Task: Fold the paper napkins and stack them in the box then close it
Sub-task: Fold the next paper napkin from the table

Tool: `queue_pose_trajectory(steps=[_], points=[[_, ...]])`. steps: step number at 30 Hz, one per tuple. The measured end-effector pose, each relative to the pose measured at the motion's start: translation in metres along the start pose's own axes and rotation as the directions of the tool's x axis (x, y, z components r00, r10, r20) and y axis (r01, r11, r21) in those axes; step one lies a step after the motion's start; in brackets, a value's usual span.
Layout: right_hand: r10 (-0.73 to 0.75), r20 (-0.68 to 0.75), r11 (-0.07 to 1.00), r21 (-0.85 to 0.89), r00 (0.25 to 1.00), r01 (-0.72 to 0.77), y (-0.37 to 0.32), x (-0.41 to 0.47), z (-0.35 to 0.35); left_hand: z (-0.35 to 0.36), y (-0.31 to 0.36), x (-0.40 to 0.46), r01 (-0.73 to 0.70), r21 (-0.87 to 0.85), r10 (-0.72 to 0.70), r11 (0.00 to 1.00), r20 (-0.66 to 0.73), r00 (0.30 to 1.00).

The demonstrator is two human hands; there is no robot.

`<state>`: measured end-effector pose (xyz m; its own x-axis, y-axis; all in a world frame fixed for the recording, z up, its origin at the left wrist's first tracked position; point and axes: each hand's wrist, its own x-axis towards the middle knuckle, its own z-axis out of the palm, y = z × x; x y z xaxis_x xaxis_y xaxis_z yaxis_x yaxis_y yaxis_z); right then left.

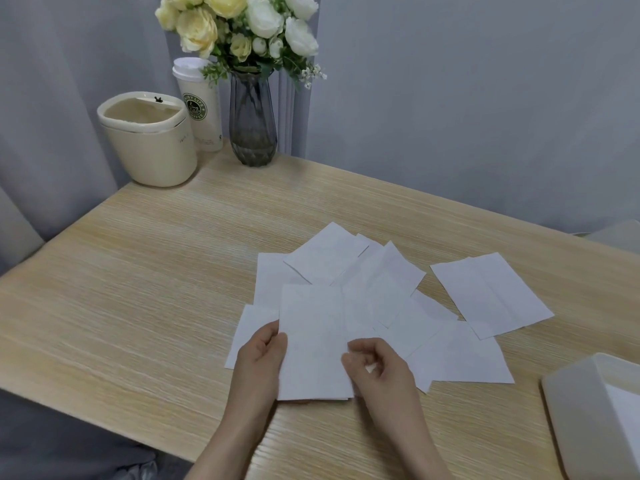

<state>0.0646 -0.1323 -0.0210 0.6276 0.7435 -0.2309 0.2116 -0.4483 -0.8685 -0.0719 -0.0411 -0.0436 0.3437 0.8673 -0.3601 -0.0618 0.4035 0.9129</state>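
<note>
Left hand: fingers curled at the left edge of the nearest napkin, thumb on top, pinching that edge. Right hand: fingers bent in a narrow pinch at the same sheet's right edge; whether they have a firm hold of the paper or only touch it cannot be told. The sheet lies flat, or nearly so, near the front of the worktop, on top of the others.

Step in hand, as judged: folding this one napkin. To do it well, separate the single ply-sheet from those beneath before lifting, since thin paper clings. Bring one edge across to meet the opposite edge, match the corners first, then run a finger along the crease. Keep the left pinch as the anchor.

Outward: the other loose napkins fan out behind in an overlapping heap; one sheet lies apart to the right. The box stands open at the lower right corner, near the heap, with something white inside, likely napkins already placed. Fold size should suit the box opening.

Far left corner: cream bin, lidded cup, glass vase of flowers.
</note>
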Motion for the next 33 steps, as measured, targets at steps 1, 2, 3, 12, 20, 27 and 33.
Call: queue_pose_trajectory(steps=[1, 2, 3, 12, 20, 27, 33], points=[[0.011, 0.002, 1.0, 0.015, 1.0, -0.011, 0.0, 0.0, -0.001, -0.001, 0.0, 0.0, 0.011, -0.044, -0.011, 0.999, 0.002, 1.0], [0.028, 0.018, 0.999, 0.034, 0.999, -0.029, -0.001, 0.0, -0.003, -0.002, 0.001, -0.001, 0.024, -0.09, -0.024, 0.996, 0.008, 1.0], [0.05, 0.052, 0.996, 0.067, 0.997, -0.053, -0.003, -0.001, -0.004, -0.002, 0.002, -0.001, 0.036, -0.126, -0.035, 0.991, 0.015, 0.999], [-0.009, 0.236, 0.971, 0.233, 0.972, -0.047, -0.015, -0.007, 0.0, -0.004, -0.001, -0.004, 0.015, -0.093, -0.007, 0.996, 0.08, 0.997], [-0.015, 0.203, 0.997, 0.08, 0.979, -0.002, -0.014, -0.006, 0.007, -0.005, -0.004, -0.002, 0.001, -0.048, 0.003, 0.999, 0.094, 0.996], [-0.099, 0.197, 0.952, -0.267, 0.975, 0.15, -0.013, -0.016, 0.019, -0.006, -0.002, -0.006, -0.028, -0.031, 0.031, 0.999, 0.096, 0.995], [-0.091, 0.239, 0.931, -0.325, 0.967, 0.168, -0.01, -0.015, 0.024, -0.005, -0.001, -0.006, -0.023, -0.028, 0.026, 0.999, 0.08, 0.996]])
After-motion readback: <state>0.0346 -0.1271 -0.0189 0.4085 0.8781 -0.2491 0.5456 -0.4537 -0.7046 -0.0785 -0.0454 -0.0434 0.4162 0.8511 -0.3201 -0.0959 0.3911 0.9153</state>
